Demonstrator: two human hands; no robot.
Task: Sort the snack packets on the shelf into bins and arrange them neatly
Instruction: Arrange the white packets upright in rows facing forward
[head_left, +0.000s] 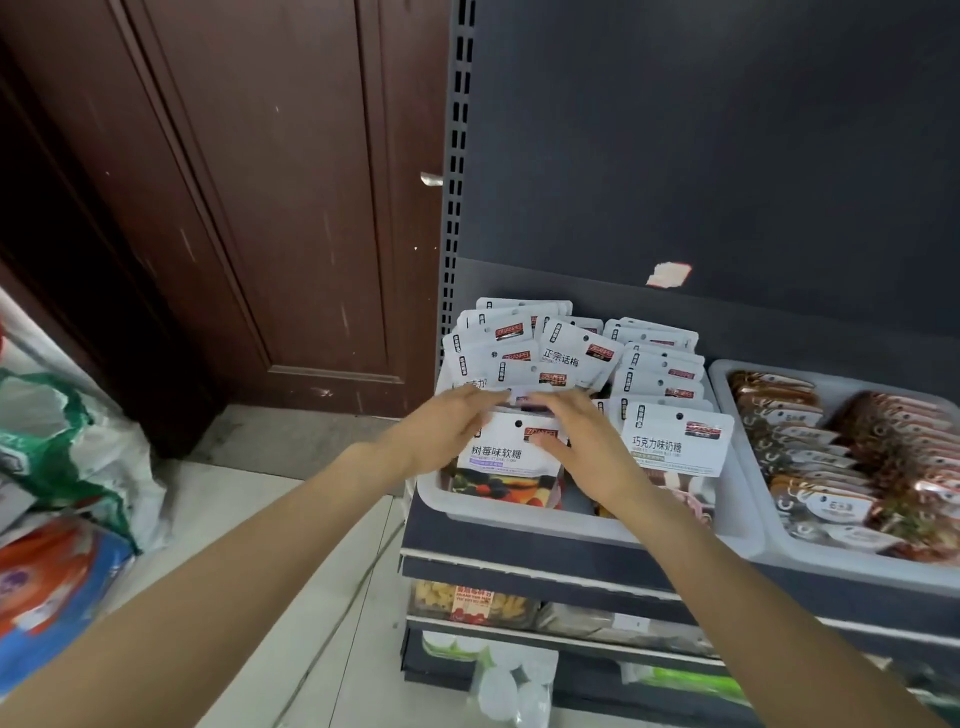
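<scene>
A white bin on the dark shelf holds several white-topped snack packets in rows. The front-left packet shows fruit at its bottom. My left hand lies with straight fingers against that packet's upper left edge. My right hand rests on the packet's top right, fingers reaching over the packets behind and thumb on its front. To the right stands a packet with a chocolate label. More packets lean loosely at the back of the bin.
A second white bin at the right is filled with brown and copper snack packs. Lower shelves hold other goods. A brown door and bags stand at the left on the floor.
</scene>
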